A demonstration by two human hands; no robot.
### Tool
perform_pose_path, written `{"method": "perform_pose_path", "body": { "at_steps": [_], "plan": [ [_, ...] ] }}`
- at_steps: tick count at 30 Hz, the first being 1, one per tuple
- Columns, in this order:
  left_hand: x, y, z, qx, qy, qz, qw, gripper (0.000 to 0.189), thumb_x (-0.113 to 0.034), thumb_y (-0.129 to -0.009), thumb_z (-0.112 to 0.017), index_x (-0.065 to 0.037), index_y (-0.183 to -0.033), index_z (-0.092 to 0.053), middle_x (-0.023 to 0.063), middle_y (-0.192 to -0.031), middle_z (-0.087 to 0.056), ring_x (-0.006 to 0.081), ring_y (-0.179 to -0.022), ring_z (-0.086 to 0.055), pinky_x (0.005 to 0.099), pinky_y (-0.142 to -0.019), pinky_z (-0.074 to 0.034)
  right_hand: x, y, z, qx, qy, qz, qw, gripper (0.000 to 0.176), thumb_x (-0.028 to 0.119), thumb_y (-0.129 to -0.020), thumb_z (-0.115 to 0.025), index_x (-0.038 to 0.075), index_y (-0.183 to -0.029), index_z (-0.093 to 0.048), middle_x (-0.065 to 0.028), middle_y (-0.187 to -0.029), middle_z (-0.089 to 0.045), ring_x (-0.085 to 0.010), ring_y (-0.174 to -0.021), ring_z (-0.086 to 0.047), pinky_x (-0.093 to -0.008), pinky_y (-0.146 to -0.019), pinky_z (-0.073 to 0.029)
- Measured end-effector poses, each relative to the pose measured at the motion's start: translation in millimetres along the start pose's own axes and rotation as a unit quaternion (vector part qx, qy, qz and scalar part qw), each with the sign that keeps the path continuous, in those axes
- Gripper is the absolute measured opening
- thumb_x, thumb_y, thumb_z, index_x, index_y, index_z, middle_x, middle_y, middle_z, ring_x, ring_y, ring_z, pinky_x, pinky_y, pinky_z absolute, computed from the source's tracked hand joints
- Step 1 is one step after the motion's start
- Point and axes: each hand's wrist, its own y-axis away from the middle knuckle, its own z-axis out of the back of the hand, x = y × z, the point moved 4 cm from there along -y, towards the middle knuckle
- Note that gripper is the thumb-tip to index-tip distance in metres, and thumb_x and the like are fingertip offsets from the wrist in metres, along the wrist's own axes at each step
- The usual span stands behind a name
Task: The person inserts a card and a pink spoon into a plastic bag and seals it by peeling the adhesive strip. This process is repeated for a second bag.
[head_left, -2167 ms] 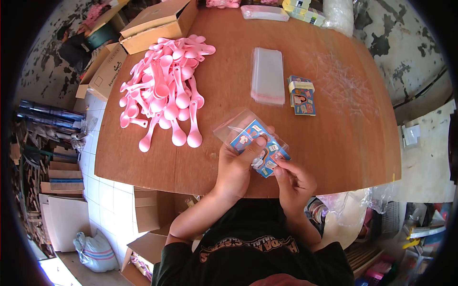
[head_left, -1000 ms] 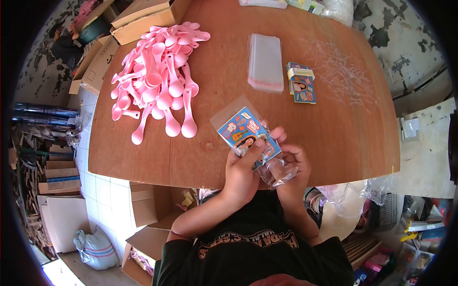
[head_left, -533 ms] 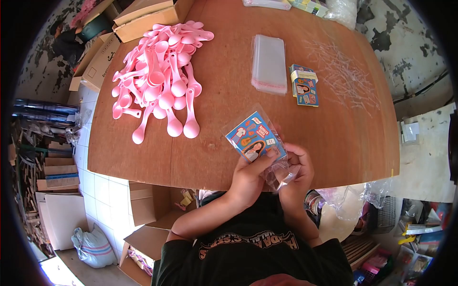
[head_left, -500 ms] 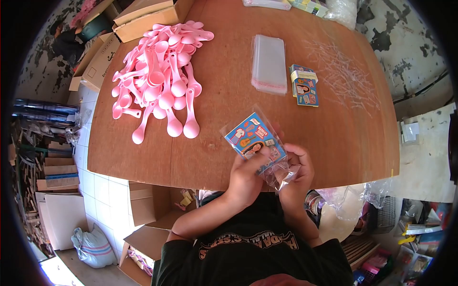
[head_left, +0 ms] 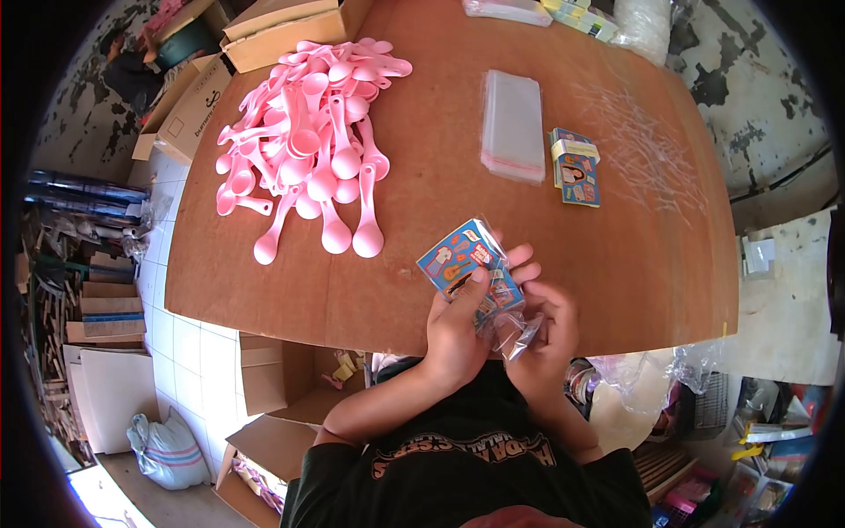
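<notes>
A blue illustrated card (head_left: 453, 255) sits inside a clear plastic bag (head_left: 512, 333), tilted above the table's near edge. My left hand (head_left: 458, 330) grips the card through the bag, thumb across its face and fingers behind, their tips showing past the far side. My right hand (head_left: 547, 330) is closed with curled fingers at the bag's crumpled lower end. Beyond them lie a stack of clear bags (head_left: 512, 128) and a banded bundle of similar cards (head_left: 576, 167). To the left is a heap of pink spoons (head_left: 304, 141).
The brown wooden table (head_left: 264, 299) has thin clear strips (head_left: 647, 150) scattered at right. A cardboard box (head_left: 286, 40) stands at its far left corner. Open boxes (head_left: 273, 449) are below the near edge. Another person (head_left: 132, 79) is at the far left.
The bagged card has shifted slightly toward me, and the left fingertips now show beyond it. The right fingers stay at the bag's end. The whole view has shifted a little.
</notes>
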Motion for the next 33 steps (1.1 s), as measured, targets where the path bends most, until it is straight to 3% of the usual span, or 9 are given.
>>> {"method": "perform_pose_path", "body": {
  "at_steps": [2, 5, 6, 16, 18, 20, 27, 31, 33],
  "plan": [
    [-2, -1, 1, -0.036, 0.019, 0.059, 0.997, 0.041, -0.023, -0.097, -0.046, -0.007, -0.134, -0.037, 0.0171, -0.127, -0.054, 0.0296, -0.115, -0.055, 0.0448, -0.096, -0.046, 40, -2, -9, -0.077, 0.372, 0.272, 0.884, 0.040, -0.001, -0.073, -0.070, 0.003, -0.112, -0.057, -0.0120, -0.099, -0.060, -0.0259, -0.095, -0.058, -0.0358, -0.083, -0.046],
    [-6, -2, 11, -0.011, 0.088, 0.108, 0.990, 0.039, -0.021, -0.098, -0.043, -0.008, -0.134, -0.038, 0.0155, -0.123, -0.056, 0.0293, -0.114, -0.056, 0.0451, -0.096, -0.046, 50, 3, -4, 0.095, 0.447, 0.365, 0.811, 0.029, 0.005, -0.069, -0.074, 0.012, -0.096, -0.069, -0.0104, -0.102, -0.060, -0.0322, -0.098, -0.056, -0.0424, -0.088, -0.044],
    [-11, -2, 14, 0.003, 0.148, 0.107, 0.983, 0.037, -0.020, -0.098, -0.042, -0.010, -0.133, -0.039, 0.0130, -0.118, -0.058, 0.0291, -0.112, -0.057, 0.0466, -0.096, -0.046, 55, 3, -5, 0.128, 0.448, 0.352, 0.812, 0.022, 0.004, -0.067, -0.075, 0.018, -0.084, -0.072, -0.0076, -0.102, -0.061, -0.0292, -0.097, -0.057, -0.0436, -0.087, -0.045],
    [-106, 14, 50, -0.090, 0.172, -0.174, 0.965, 0.028, -0.019, -0.096, -0.042, -0.004, -0.119, -0.048, 0.0097, -0.110, -0.057, 0.0265, -0.103, -0.058, 0.0488, -0.094, -0.043, 62, -86, -40, 0.300, 0.422, 0.254, 0.817, 0.020, -0.001, -0.074, -0.068, 0.007, -0.092, -0.067, -0.0074, -0.096, -0.060, -0.0249, -0.080, -0.063, -0.0358, -0.066, -0.053],
    [-114, 16, 53, -0.084, 0.183, -0.190, 0.961, 0.027, -0.018, -0.096, -0.043, -0.004, -0.118, -0.048, 0.0098, -0.109, -0.057, 0.0262, -0.102, -0.058, 0.0487, -0.093, -0.044, 49, -114, -70, 0.304, 0.476, 0.436, 0.700, 0.022, 0.004, -0.072, -0.067, 0.007, -0.094, -0.066, -0.0067, -0.098, -0.058, -0.0243, -0.087, -0.060, -0.0363, -0.070, -0.051],
    [-120, 20, 57, -0.083, 0.169, -0.209, 0.960, 0.027, -0.018, -0.095, -0.044, -0.002, -0.115, -0.049, 0.0104, -0.107, -0.058, 0.0258, -0.100, -0.058, 0.0480, -0.093, -0.044, 26, -130, -101, 0.350, 0.503, 0.488, 0.621, 0.024, 0.010, -0.071, -0.065, 0.009, -0.094, -0.066, -0.0059, -0.102, -0.055, -0.0218, -0.096, -0.055, -0.0349, -0.078, -0.048],
    [-130, 17, 66, -0.135, 0.196, -0.216, 0.947, 0.027, -0.013, -0.094, -0.046, 0.000, -0.118, -0.049, 0.0121, -0.105, -0.061, 0.0239, -0.094, -0.061, 0.0454, -0.091, -0.047, -4, -149, -155, 0.361, 0.492, 0.604, 0.513, 0.011, 0.016, -0.072, -0.061, 0.010, -0.081, -0.063, -0.0039, -0.100, -0.056, -0.0190, -0.104, -0.051, -0.0373, -0.090, -0.044],
    [-130, 8, 56, -0.089, 0.193, -0.207, 0.955, 0.026, -0.013, -0.093, -0.047, 0.001, -0.115, -0.048, 0.0127, -0.105, -0.060, 0.0237, -0.096, -0.060, 0.0453, -0.093, -0.046, 9, -151, -125, 0.375, 0.511, 0.556, 0.538, 0.009, 0.016, -0.073, -0.061, 0.011, -0.081, -0.062, -0.0040, -0.097, -0.058, -0.0204, -0.106, -0.051, -0.0432, -0.097, -0.040],
    [-130, 4, 59, -0.123, 0.197, -0.224, 0.946, 0.027, -0.012, -0.092, -0.047, 0.001, -0.116, -0.048, 0.0130, -0.105, -0.060, 0.0243, -0.098, -0.060, 0.0456, -0.095, -0.045, 23, -146, -101, 0.375, 0.494, 0.532, 0.577, 0.007, 0.013, -0.075, -0.063, 0.010, -0.081, -0.061, -0.0037, -0.089, -0.060, -0.0203, -0.094, -0.058, -0.0401, -0.086, -0.046]
  ]
}}
